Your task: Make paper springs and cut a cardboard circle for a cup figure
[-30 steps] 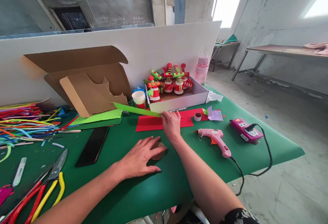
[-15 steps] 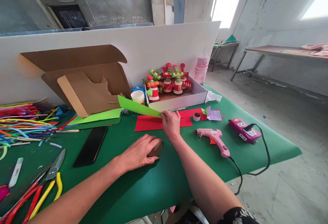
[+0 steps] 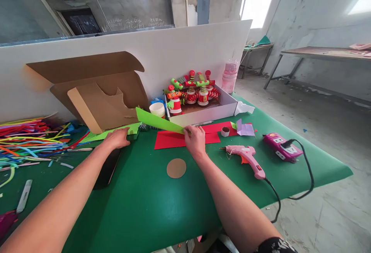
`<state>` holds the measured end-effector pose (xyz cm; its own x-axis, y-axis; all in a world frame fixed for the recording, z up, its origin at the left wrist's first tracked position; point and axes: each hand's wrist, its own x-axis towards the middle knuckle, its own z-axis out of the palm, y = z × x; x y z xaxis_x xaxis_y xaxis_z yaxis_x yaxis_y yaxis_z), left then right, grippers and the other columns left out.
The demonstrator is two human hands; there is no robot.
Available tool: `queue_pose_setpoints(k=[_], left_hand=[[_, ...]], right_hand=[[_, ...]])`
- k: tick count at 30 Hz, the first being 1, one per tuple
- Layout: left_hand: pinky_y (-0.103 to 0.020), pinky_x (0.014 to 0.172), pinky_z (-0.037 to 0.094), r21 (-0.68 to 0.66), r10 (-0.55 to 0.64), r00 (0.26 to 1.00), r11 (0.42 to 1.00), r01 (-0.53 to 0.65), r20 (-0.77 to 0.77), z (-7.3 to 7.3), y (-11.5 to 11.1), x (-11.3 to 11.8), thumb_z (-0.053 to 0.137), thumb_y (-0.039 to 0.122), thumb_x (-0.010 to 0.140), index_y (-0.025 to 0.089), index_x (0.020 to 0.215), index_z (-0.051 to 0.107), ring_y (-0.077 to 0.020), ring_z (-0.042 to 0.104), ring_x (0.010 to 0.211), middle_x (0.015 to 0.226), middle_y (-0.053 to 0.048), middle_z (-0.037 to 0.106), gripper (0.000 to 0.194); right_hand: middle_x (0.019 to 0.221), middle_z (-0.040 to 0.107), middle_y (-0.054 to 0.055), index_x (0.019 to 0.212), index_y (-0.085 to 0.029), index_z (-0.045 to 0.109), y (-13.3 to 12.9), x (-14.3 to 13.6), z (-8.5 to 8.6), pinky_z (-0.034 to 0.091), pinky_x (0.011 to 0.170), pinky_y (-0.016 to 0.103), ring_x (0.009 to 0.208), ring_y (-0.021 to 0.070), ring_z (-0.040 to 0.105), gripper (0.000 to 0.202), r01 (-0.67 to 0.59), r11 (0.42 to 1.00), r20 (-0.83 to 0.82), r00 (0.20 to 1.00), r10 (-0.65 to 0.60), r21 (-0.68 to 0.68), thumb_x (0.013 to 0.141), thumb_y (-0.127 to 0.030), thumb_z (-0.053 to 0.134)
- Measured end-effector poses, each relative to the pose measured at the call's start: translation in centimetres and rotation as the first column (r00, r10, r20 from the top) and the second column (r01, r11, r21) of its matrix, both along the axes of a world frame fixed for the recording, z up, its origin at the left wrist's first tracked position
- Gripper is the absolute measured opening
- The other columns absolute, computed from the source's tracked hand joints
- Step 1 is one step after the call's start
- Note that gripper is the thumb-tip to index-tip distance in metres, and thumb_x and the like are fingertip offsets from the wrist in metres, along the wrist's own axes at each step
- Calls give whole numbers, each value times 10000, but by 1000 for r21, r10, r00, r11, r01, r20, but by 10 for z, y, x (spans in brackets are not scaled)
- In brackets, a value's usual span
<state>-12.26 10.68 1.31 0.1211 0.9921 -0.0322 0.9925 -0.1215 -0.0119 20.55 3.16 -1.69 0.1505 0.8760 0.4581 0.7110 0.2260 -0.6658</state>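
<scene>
A bright green paper strip (image 3: 158,121) slants up to the left, its near end pinched between the thumb and fingers of my right hand (image 3: 195,141). Under it, red paper (image 3: 169,140) lies on the table. My left hand (image 3: 117,138) reaches over the black phone (image 3: 108,168) to green sheets (image 3: 97,136) by the cardboard box; its thumb and fingers are apart, at the sheets' edge. Whether they touch the paper I cannot tell. A round brown cardboard disc (image 3: 176,168) lies flat on the green table between my arms.
At right lie a pink glue gun (image 3: 243,155) and a magenta power box (image 3: 282,147) with a black cord. Behind stand an open cardboard box (image 3: 101,94), paper cups (image 3: 157,109) and a tray (image 3: 203,117) of red-green figures. Colourful pipe cleaners (image 3: 31,139) spread at left.
My left hand has left the cardboard disc and moved left and away from me to the green sheets. The disc now shows whole. My right hand still holds the green strip.
</scene>
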Motion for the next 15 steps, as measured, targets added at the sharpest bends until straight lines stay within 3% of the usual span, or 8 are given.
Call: queue_pose_setpoints(k=[3,6,11,15], left_hand=[[-396,743,495,-26,63,994,998,-66,-85,-2,4,-1,648,333,702,196,1106,652,-378,675,954,927,-123,744,427],[-371,755,511,-55,89,989,994,-96,-119,2,7,-6,614,331,833,180,1065,647,-284,670,920,942,-84,716,278],[-425,851,550,-79,161,976,982,-174,-150,13,7,-27,595,405,922,154,1154,607,-220,637,992,1147,-69,638,342],[-407,835,537,-74,216,967,971,-228,-134,17,6,-46,576,359,928,133,1122,630,-237,652,979,1089,-79,676,302]], right_hand=[[835,736,24,814,-228,638,1,0,-1,355,962,346,824,196,633,155,0,1000,9,1000,0,17,895,-173,518],[806,731,25,803,-227,638,2,1,-1,384,895,324,799,197,631,155,-1,1000,19,1000,0,22,890,-173,523],[808,731,24,812,-228,641,0,0,2,395,847,308,799,194,632,159,-1,1000,9,1000,1,9,893,-170,518],[825,738,26,814,-219,640,0,-1,2,395,843,304,791,190,632,151,-9,1000,11,1000,9,-1,890,-164,523]])
